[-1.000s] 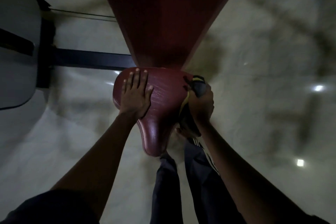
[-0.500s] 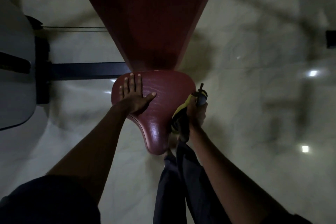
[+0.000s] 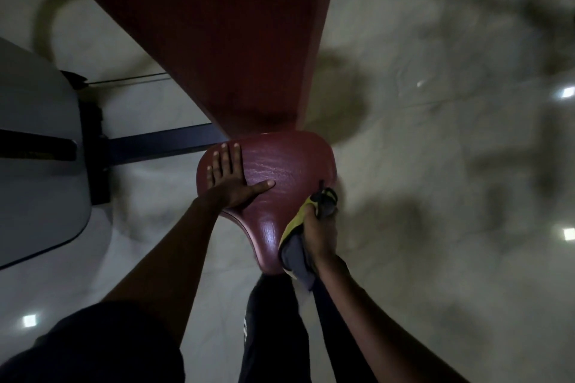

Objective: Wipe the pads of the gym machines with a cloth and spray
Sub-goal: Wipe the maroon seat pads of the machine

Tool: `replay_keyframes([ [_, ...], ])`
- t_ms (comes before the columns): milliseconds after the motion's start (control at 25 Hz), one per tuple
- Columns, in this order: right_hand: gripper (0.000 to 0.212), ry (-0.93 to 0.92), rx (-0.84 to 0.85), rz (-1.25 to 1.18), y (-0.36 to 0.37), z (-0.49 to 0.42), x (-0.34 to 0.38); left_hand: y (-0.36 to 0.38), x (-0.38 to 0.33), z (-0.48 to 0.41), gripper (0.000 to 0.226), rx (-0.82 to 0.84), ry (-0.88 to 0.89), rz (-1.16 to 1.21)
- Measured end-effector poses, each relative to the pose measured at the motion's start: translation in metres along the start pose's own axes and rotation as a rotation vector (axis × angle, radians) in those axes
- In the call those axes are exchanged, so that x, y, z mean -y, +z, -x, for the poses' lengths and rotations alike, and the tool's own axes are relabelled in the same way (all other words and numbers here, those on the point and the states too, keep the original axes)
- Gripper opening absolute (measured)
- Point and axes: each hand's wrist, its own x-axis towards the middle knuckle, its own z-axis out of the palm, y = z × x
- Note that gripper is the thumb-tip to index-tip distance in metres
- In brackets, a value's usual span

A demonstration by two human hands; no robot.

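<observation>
left hand (image 3: 228, 179) flat, fingers straight, steadying the red seat pad (image 3: 286, 165) | right hand (image 3: 320, 235) clutching yellow-grey cloth (image 3: 294, 247) against pad's right edge, near narrow end | I'd keep firm overlapping strokes along the rim | spray not made out

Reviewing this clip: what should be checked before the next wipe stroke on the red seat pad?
1. Support: left hand flat on the seat pad: ok.
2. Grip: right hand holds the yellow-and-grey cloth: ok.
3. Contact: cloth against the seat pad's right edge: ok.
4. Supply: spray bottle within reach: cannot tell, none clearly in view.
5. Seat pad wetted with spray: cannot tell, too dark.
6. Red back pad above already wiped: cannot tell.
</observation>
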Motion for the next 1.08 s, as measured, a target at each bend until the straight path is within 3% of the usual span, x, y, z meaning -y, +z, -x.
replay_keyframes([
  [80,0.073,0.034,-0.012,-0.001,-0.011,0.010,0.018,-0.004,-0.001,0.001,0.130,-0.010,0.006,0.001],
  [280,0.042,-0.082,-0.107,0.009,-0.050,0.013,0.060,-0.011,-0.008,0.013,0.118,-0.049,0.049,0.011],
  [440,0.043,-0.231,-0.070,0.057,-0.072,0.007,0.099,-0.053,-0.021,0.032,0.075,-0.310,0.212,0.112],
  [640,0.042,-0.438,-0.004,0.023,-0.089,0.046,0.172,-0.137,-0.037,0.079,0.055,-0.605,0.371,0.198],
  [840,0.051,-0.721,-0.020,0.024,-0.116,0.101,0.280,-0.243,-0.071,0.132,0.056,-0.857,0.543,0.135],
  [1080,0.074,-1.022,-0.281,-0.018,-0.143,0.131,0.419,-0.350,-0.088,0.162,0.066,-1.079,0.550,-0.020],
])
